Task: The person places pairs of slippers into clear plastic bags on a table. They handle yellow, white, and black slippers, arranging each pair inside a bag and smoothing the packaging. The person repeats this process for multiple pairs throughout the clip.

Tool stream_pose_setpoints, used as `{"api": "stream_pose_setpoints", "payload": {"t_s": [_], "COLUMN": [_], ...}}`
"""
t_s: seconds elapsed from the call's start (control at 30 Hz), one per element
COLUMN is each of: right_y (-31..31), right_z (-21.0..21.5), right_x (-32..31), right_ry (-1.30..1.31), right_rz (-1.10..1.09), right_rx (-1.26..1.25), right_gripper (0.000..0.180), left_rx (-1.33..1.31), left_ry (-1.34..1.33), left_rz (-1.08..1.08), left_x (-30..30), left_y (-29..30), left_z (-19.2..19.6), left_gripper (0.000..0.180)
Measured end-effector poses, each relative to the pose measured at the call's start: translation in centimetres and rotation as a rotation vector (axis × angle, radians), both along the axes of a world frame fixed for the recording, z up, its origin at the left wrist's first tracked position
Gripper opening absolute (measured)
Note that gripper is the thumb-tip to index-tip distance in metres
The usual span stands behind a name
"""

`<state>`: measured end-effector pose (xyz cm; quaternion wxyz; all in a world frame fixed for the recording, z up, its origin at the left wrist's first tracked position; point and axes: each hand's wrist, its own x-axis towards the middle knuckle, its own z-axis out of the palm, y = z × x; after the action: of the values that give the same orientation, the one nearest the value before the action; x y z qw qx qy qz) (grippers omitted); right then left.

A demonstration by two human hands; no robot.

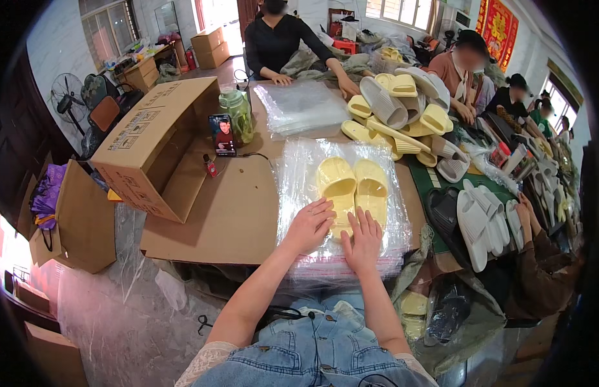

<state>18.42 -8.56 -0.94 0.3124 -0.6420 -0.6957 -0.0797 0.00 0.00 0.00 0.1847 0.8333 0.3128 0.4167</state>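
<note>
Two pale yellow slippers, the left one (336,175) and the right one (371,184), lie side by side with toes pointing away from me. Under them is a stack of clear plastic bags (293,187); whether the pair is inside the top bag I cannot tell. My left hand (309,227) lies over the outer heel side of the left slipper, fingers stretched out. Flat against the heel end of the right slipper rests my right hand (363,244), its fingers spread. Neither hand grips anything.
A heap of yellow and grey slippers (403,109) rises at the right back, white slippers (477,222) nearer. Left stand an open cardboard box (151,142), a phone (222,135) and a green jar (235,116). More bags (303,109) lie beyond; co-workers are across and right.
</note>
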Motion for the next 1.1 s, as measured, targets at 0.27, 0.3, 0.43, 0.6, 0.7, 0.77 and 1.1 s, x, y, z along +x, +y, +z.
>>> {"api": "stream_pose_setpoints", "payload": {"t_s": [0.27, 0.3, 0.43, 0.6, 0.7, 0.77, 1.1], "right_y": [0.29, 0.26, 0.28, 0.26, 0.26, 0.21, 0.17], "right_z": [0.16, 0.16, 0.02, 0.07, 0.09, 0.15, 0.26], "right_x": [0.15, 0.13, 0.13, 0.12, 0.09, 0.04, 0.05], "right_ry": [-0.013, -0.012, -0.016, -0.013, -0.016, -0.014, -0.010], "right_rz": [-0.002, -0.003, -0.003, -0.001, -0.001, 0.002, 0.005], "right_rx": [0.015, 0.014, 0.020, 0.030, 0.026, 0.024, 0.019], "right_gripper": [0.053, 0.053, 0.053, 0.052, 0.052, 0.053, 0.053], "left_rx": [0.004, 0.003, 0.008, 0.001, -0.011, -0.007, 0.000], "left_ry": [-0.018, -0.012, 0.008, 0.019, 0.012, 0.006, 0.004], "left_rz": [0.001, 0.001, -0.008, -0.006, -0.003, 0.000, 0.008], "left_x": [0.17, 0.15, 0.00, -0.01, 0.04, 0.06, 0.05], "left_y": [0.28, 0.25, 0.32, 0.13, 0.11, 0.25, 0.18], "left_z": [0.13, 0.11, -0.03, 0.30, 0.23, -0.09, -0.12], "left_gripper": [0.022, 0.022, 0.022, 0.022, 0.022, 0.022, 0.022]}}
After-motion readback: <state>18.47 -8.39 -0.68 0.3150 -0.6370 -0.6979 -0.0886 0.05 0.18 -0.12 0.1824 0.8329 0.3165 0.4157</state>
